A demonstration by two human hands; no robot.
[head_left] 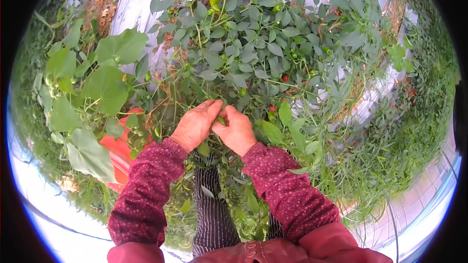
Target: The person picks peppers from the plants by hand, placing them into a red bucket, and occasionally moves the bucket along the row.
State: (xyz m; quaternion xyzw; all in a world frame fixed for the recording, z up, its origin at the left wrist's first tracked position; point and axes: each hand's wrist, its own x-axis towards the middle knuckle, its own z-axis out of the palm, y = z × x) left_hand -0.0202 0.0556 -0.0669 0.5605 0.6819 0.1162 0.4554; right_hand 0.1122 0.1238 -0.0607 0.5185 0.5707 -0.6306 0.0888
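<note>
Both my hands meet among the stems of a leafy pepper plant (253, 44). The fingers of my left hand (196, 122) are bent together, their tips touching my right hand, and what they hold, if anything, is hidden. My right hand (235, 130) has thumb and forefinger closed on a small green pepper (222, 121), which shows between them. Higher on the plant hangs a larger yellow-green pepper (214, 1).
A red container (117, 158) stands at the left, partly behind broad leaves (106, 90). Silvery plastic sheeting (139, 9) lies between the rows. Small red peppers (284, 78) hang right of my hands. Grass and a tiled strip (424, 197) lie at the right.
</note>
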